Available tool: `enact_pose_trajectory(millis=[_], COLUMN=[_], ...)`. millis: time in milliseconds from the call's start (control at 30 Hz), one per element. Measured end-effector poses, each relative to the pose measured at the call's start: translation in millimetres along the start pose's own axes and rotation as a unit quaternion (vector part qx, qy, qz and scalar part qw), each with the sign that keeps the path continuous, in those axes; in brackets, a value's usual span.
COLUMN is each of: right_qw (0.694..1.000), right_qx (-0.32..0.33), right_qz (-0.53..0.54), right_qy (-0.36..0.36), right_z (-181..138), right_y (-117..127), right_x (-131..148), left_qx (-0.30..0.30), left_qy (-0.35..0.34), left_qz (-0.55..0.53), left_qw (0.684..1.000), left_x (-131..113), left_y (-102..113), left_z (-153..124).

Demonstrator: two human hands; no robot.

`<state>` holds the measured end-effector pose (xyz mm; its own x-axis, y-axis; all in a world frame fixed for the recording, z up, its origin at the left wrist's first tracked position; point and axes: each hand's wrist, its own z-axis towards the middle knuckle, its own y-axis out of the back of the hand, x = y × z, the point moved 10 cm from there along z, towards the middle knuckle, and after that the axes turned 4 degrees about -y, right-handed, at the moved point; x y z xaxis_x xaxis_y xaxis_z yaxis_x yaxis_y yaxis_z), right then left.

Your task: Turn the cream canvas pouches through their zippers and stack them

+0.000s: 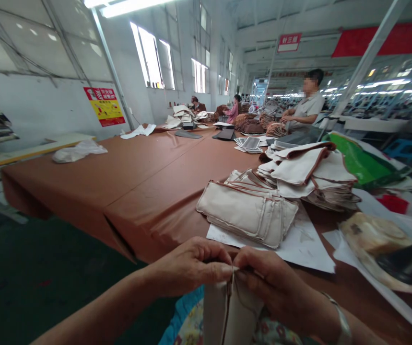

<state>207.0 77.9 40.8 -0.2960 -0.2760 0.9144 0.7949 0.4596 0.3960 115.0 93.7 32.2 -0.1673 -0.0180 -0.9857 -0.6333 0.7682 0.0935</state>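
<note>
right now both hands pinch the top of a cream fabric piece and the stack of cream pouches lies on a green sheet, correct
Not quite. In the head view the left hand and right hand do pinch the top of the cream fabric piece, but the stack of cream pouches lies on a white paper sheet, not a green one. The green sheet is farther back.

Long brown table [137,182] with stacked cream pouches [241,211] on white paper [306,249], green bag [357,163], seated person [308,108] beyond.
</note>
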Motion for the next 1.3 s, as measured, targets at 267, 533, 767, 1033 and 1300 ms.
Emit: enact_pose_trajectory(millis=[267, 533, 767, 1033, 1300], right_qw=[0.986, 0.976, 0.981, 0.977, 0.990], right_qx=[0.000, -0.034, -0.050, -0.073, -0.109], right_qz=[0.144, 0.184, 0.132, 0.132, 0.045], right_qy=[-0.089, -0.112, -0.134, -0.153, -0.077], right_z=[1.0, 10.3, 16.6, 12.7, 4.9], right_y=[3.5, 8.1, 15.7, 17.4, 19.6], right_x=[-20.5, -38.5, -47.3, -58.7, -42.4], left_qx=[0.027, -0.081, -0.119, -0.040, -0.025], left_qy=[0.015, 0.006, -0.004, 0.061, 0.102], left_qz=[-0.107, 0.135, 0.188, 0.131, 0.074], left_qw=[0.994, 0.987, 0.975, 0.989, 0.992], left_x=[4.0, -2.7, -1.9, 16.5, 31.6], left_y=[-7.6, 2.5, 12.2, 6.6, -5.6], left_z=[17.7, 24.4, 30.1, 37.1, 32.2])
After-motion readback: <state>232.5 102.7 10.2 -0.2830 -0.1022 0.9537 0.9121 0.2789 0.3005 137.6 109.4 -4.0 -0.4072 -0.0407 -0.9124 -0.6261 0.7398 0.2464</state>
